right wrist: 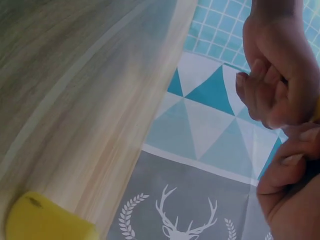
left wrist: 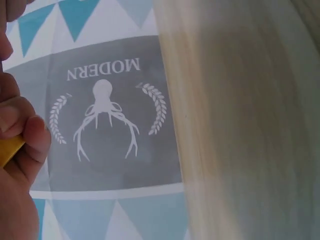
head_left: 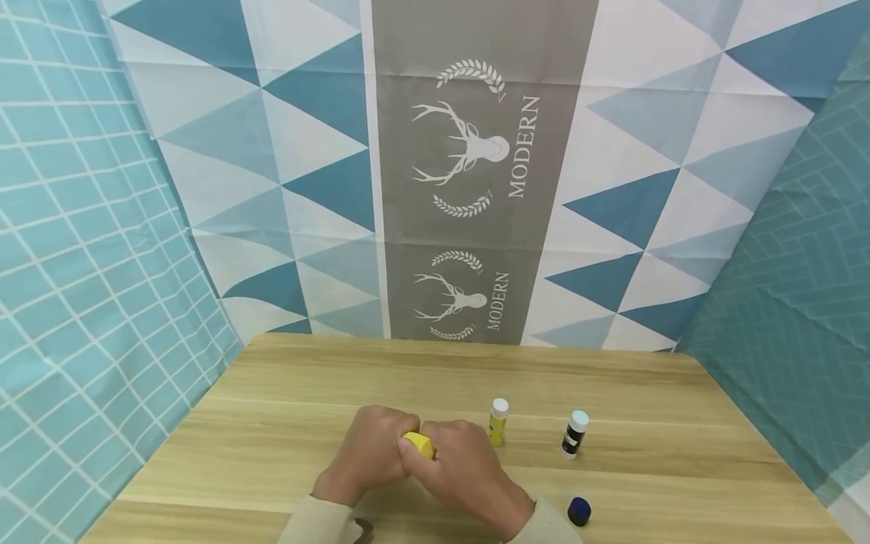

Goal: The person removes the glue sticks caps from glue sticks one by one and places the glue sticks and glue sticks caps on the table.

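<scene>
Both hands meet in front of me, gripping one small yellow object (head_left: 419, 444) between them. My left hand (head_left: 381, 447) curls round its left side, and my right hand (head_left: 465, 462) holds it from the right with the thumb along it. Only an angular yellow face shows between the fists; the rest is hidden, so its kind is unclear. In the left wrist view a bit of the yellow object (left wrist: 9, 149) appears at the left edge, beside curled fingers. The right wrist view shows the fingers of both hands bent and close together.
Right of the hands stand a white-capped yellow bottle (head_left: 498, 423) and a white-capped black bottle (head_left: 575, 434). Nearer lies a small dark blue round item (head_left: 579, 511). The wooden table (head_left: 306, 370) meets patterned cloth (head_left: 462, 295) behind. A yellow shape (right wrist: 50, 220) fills one corner of the right wrist view.
</scene>
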`<control>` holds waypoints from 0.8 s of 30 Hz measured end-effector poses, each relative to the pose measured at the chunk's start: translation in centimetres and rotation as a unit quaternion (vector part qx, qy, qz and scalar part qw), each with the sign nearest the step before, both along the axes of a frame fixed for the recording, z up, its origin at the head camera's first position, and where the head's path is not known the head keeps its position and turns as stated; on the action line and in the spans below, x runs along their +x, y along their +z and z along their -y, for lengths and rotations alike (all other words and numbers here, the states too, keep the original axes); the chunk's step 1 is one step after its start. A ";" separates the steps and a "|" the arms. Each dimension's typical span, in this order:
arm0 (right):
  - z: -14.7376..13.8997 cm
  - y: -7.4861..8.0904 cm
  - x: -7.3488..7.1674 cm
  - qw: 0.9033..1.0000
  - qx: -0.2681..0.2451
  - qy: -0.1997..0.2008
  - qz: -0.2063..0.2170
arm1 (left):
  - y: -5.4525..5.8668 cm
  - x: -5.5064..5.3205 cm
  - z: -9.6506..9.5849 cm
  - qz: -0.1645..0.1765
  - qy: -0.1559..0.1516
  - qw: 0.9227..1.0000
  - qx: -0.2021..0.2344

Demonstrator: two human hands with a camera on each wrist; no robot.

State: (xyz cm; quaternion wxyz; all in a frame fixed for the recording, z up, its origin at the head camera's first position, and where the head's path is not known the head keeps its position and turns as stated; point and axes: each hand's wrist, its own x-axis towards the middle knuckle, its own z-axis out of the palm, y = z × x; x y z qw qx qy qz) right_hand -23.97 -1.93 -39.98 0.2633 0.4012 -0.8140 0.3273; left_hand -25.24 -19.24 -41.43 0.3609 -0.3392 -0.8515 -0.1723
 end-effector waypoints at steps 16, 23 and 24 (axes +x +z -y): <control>-0.5 0.5 -0.8 0.991 0.091 0.033 0.088 | -0.6 -0.3 -0.2 0.006 -0.029 0.999 0.046; -0.2 0.2 -0.7 0.993 0.076 0.033 0.081 | -0.6 -0.5 0.0 0.012 -0.009 0.999 0.032; -0.2 0.2 -0.7 0.993 0.078 0.034 0.083 | -0.7 -0.5 0.1 0.012 -0.011 0.999 0.031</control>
